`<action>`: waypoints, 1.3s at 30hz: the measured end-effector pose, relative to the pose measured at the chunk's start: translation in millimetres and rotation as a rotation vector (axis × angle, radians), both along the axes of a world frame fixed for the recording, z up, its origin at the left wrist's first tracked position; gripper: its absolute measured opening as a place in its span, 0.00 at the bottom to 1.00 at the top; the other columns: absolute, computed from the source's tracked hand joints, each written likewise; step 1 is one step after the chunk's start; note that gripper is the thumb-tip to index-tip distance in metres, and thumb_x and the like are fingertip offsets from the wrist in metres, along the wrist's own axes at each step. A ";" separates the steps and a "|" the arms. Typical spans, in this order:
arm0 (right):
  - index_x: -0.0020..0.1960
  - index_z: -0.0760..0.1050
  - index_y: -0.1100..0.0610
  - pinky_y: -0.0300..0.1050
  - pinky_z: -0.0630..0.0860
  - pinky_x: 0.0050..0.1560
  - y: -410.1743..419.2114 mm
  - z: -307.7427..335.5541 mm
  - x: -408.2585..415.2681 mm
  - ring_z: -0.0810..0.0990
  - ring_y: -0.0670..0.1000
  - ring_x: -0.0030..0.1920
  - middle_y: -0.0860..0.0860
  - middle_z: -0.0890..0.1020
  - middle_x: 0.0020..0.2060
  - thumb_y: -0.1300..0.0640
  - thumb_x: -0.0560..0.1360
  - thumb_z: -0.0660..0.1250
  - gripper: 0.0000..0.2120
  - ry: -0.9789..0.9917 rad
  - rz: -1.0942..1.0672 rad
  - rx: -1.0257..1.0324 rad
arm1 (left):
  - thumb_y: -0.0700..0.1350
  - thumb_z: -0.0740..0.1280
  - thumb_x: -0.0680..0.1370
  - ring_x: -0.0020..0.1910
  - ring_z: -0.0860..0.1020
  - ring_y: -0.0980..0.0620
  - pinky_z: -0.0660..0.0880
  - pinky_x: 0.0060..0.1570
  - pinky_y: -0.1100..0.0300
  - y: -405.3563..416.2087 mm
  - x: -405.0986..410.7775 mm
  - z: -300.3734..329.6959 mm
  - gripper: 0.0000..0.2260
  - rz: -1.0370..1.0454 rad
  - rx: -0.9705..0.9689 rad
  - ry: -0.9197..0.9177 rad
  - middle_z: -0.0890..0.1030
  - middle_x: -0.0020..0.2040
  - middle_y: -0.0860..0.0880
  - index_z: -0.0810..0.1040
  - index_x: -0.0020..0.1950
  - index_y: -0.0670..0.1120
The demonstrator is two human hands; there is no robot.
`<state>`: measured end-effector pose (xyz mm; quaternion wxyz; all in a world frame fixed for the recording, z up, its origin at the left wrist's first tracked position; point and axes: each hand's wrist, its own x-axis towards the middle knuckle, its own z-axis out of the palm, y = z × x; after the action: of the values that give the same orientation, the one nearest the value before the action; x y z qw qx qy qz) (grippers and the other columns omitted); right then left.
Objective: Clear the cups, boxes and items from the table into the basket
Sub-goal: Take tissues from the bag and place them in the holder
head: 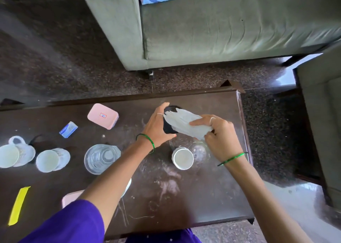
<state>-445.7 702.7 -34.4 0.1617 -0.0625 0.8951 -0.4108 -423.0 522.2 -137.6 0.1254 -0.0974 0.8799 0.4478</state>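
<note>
On the dark wooden table my left hand grips a small round black container at the far middle. My right hand holds a crumpled white plastic bag against the container's top. Just in front stand a white paper cup and a clear glass. Left of my arm sits a wide clear glass. Paper cups lie on their sides at the far left. A pink box and a small blue box rest near the far edge.
A yellow strip lies at the front left. A second pink box and a white bowl peek from under my left arm. A grey-green sofa stands beyond the table, another seat to the right. No basket is in view.
</note>
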 end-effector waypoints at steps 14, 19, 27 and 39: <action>0.51 0.81 0.56 0.52 0.76 0.55 -57.3 -13.6 -36.4 0.77 0.65 0.52 0.61 0.81 0.52 0.71 0.68 0.54 0.22 -0.196 0.236 0.375 | 0.41 0.79 0.66 0.67 0.71 0.47 0.68 0.67 0.58 -12.2 10.9 3.0 0.37 -0.050 -0.014 0.077 0.69 0.68 0.45 0.67 0.70 0.43; 0.59 0.75 0.60 0.54 0.76 0.53 -76.7 -28.1 -41.9 0.77 0.66 0.53 0.64 0.75 0.56 0.65 0.73 0.56 0.17 -0.336 0.265 0.432 | 0.43 0.80 0.64 0.66 0.72 0.48 0.69 0.66 0.59 -8.3 7.7 1.7 0.42 -0.023 0.018 0.049 0.69 0.69 0.45 0.63 0.73 0.44; 0.70 0.60 0.53 0.54 0.71 0.59 -64.7 -34.0 -36.5 0.73 0.62 0.60 0.59 0.72 0.64 0.54 0.76 0.61 0.24 -0.216 0.158 0.261 | 0.43 0.80 0.64 0.68 0.70 0.49 0.70 0.67 0.51 -7.2 3.8 5.2 0.42 0.006 0.047 0.067 0.70 0.69 0.46 0.64 0.73 0.44; 0.72 0.58 0.54 0.40 0.72 0.54 -24.1 -65.4 -1.4 0.78 0.48 0.57 0.47 0.79 0.56 0.53 0.67 0.75 0.39 -0.441 0.071 -0.007 | 0.44 0.80 0.64 0.58 0.77 0.52 0.74 0.55 0.60 -6.4 -0.3 8.5 0.45 0.066 0.162 -0.103 0.78 0.60 0.53 0.59 0.75 0.50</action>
<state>-447.1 678.6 -99.7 0.3677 -0.0033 0.8339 -0.4116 -423.3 515.9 -129.1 0.1632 -0.1391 0.8293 0.5160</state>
